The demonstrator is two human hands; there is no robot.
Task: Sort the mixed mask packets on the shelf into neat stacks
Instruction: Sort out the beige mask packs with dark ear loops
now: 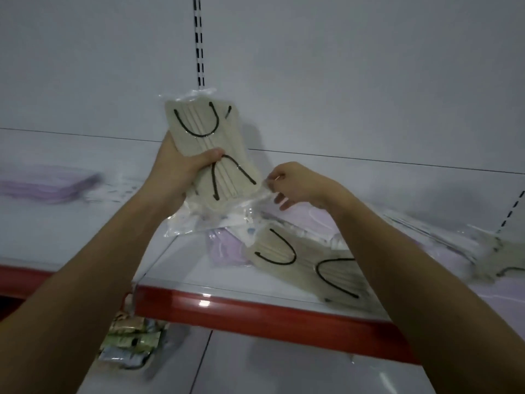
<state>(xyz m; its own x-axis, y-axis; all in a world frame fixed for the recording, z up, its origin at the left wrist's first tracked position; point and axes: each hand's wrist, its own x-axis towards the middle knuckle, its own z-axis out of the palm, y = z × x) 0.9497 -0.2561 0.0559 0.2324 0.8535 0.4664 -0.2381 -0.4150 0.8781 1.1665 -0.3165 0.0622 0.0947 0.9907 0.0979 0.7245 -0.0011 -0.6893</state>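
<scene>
The left hand point(181, 169) holds a beige mask packet point(208, 150) up in front of the white back panel point(341, 66), above the shelf point(85, 228). The fingers are curled round the packet's left edge and the thumb point(211, 155) presses across its front, between the two black ear loops that show through the clear wrapper. The packet stands nearly upright, its top leaning a little to the left, and the wrapper's loose lower end hangs crumpled below the hand.

The right hand point(295, 180) is just beside the packet's lower right corner. Its thumb and forefinger are pressed together on the edge of the clear plastic there, pinching it, while the other fingers curl loosely beneath.

On the shelf, near and below the hands, lies a mixed heap: a second beige mask packet point(306, 263) with black loops lies flat at the near edge, partly under the right forearm, and a lilac mask packet point(227, 248) lies just left of it, touching it. More clear-wrapped packets point(312, 220) with pale pink masks lie behind these. At the far left of the shelf sits a blurred stack of purple mask packets point(48, 186), well apart from the heap. At the right edge another beige packet point(500, 265) is too blurred to tell more.

The shelf has a red front lip point(255, 314). Below it, on a lower level at the left, lie green and silver sachets point(133, 342).
</scene>
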